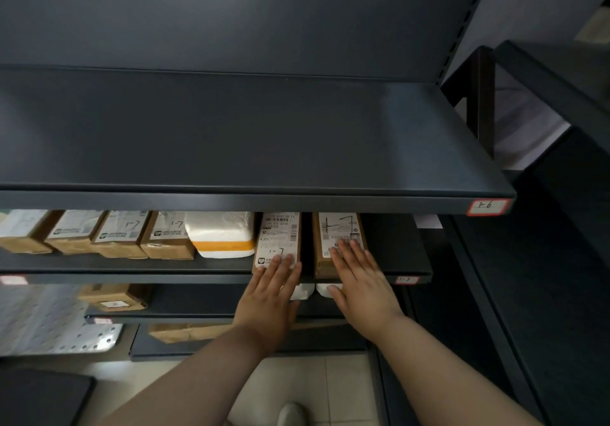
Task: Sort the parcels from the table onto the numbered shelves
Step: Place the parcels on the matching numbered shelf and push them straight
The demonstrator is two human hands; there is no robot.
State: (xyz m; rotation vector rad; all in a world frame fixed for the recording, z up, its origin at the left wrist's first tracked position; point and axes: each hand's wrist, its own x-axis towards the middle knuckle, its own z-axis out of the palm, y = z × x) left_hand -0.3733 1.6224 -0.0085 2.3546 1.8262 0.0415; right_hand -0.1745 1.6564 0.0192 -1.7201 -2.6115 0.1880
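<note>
Two brown cardboard parcels stand side by side on the dark shelf [406,260] tagged 1-7 [406,280]. The left parcel [279,237] carries a white label with "1-7" written on it. The right parcel [336,230] has large black marks on its label. My left hand [272,290] lies flat, fingers spread, against the left parcel's near end. My right hand [358,277] lies flat on the right parcel's near end. Neither hand wraps around a parcel. White ends of something [325,290] show just under the shelf edge between my hands.
Several brown parcels [118,234] and a white foam box with an orange band [221,235] fill the same shelf to the left. The shelf above, tagged 1-6 [488,207], is bare. Lower shelves hold more parcels [114,296]. Another dark rack [561,82] stands at right.
</note>
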